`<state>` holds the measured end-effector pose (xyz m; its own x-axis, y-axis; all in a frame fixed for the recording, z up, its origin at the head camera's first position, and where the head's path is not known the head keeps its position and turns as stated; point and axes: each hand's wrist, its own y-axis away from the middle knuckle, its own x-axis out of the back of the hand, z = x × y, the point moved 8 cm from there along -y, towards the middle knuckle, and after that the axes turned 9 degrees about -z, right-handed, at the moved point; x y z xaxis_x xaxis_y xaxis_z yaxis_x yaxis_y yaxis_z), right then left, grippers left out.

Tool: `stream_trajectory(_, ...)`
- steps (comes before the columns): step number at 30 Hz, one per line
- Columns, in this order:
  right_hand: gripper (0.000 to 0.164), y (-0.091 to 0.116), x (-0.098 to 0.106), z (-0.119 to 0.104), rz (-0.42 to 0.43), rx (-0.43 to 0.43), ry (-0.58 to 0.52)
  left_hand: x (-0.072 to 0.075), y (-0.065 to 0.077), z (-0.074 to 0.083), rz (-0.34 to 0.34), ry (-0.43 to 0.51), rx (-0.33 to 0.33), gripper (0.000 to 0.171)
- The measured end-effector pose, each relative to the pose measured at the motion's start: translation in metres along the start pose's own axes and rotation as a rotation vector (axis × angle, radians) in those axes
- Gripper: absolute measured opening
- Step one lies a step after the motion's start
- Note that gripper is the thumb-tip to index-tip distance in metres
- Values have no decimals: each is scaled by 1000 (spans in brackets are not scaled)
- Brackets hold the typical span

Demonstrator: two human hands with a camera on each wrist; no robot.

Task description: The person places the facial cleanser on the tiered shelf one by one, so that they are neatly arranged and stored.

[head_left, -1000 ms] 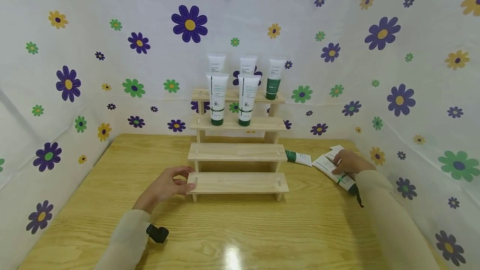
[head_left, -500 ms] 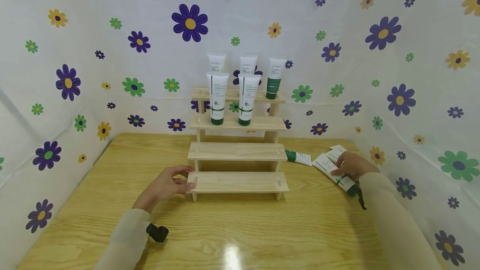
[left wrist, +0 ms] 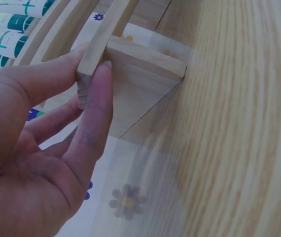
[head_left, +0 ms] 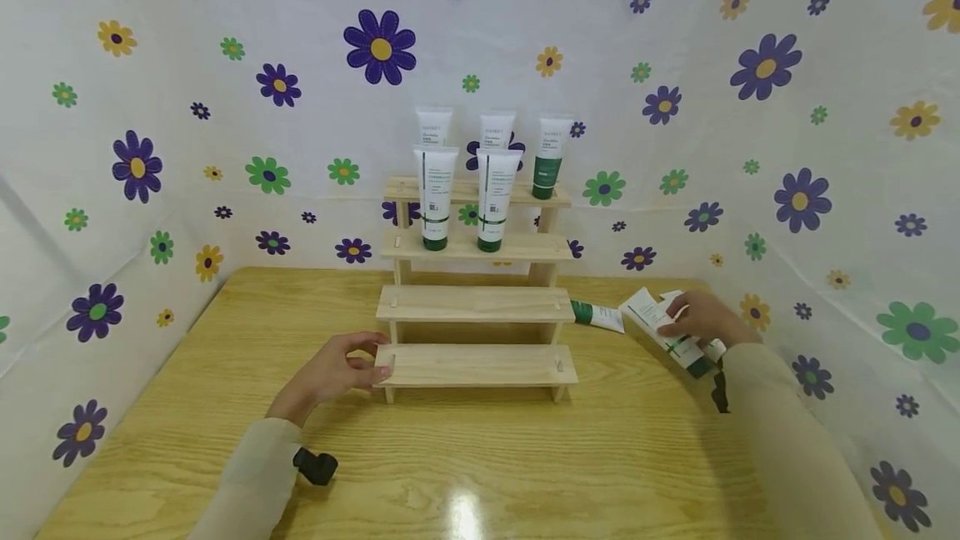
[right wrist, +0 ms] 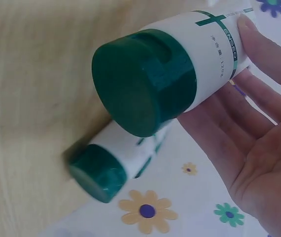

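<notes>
My left hand (head_left: 330,373) pinches the left end of the lowest step of a wooden tiered stand (head_left: 472,365); the left wrist view shows thumb and fingers on either side of that board (left wrist: 93,59). At the right of the table, my right hand (head_left: 705,319) grips a white squeeze tube (head_left: 663,332) with a green cap. In the right wrist view, the gripped tube's cap (right wrist: 130,84) faces the camera, thumb on one side and fingers on the other. Behind it a second tube (right wrist: 116,153) lies on the table.
On the stand's second tier from the top stand two white tubes (head_left: 435,198), with three more on the top tier, including a green-bottomed tube (head_left: 547,157). Another tube (head_left: 600,317) lies beside the stand's right side. Flower-patterned cloth (head_left: 465,40) encloses the table's back and sides.
My right hand has taken hold of the upper tube on the right and lifted and tilted it slightly away from the one beneath. The left hand has stayed on the stand.
</notes>
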<state>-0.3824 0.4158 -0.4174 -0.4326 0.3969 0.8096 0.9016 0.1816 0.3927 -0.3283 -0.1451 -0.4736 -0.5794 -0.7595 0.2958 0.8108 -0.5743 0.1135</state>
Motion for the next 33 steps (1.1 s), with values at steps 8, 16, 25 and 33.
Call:
stream_trajectory(8,57,5,21,-20,68,37,-34,1,1,0,15,-1,22,61)
stream_trajectory(16,57,11,37,-48,160,19,-86,3,0,-3,18,-11,24,62)
stream_trajectory(25,64,19,56,-80,272,36,-167,1,0,-1,13,-14,10,61)
stream_trajectory(33,65,29,71,-115,395,111,-280,3,0,-2,19,-8,14,60)
